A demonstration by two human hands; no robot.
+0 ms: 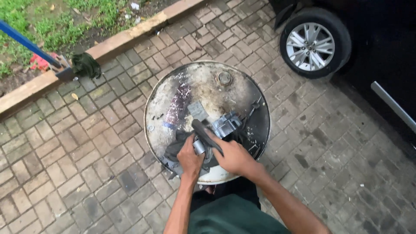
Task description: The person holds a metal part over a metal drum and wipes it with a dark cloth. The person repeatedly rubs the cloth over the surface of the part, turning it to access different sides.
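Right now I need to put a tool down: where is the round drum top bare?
Bare: the far-left part of the rusty round drum lid, between its rim and the round bung cap. Crowded: the near side, under the left hand, right hand, dark rag and grey metal part.

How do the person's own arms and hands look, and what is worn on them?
Both forearms are bare, with no sleeves reaching them. The left hand and the right hand wear no gloves. No watch, ring or band shows on either. Below the arms, dark green clothing covers the body.
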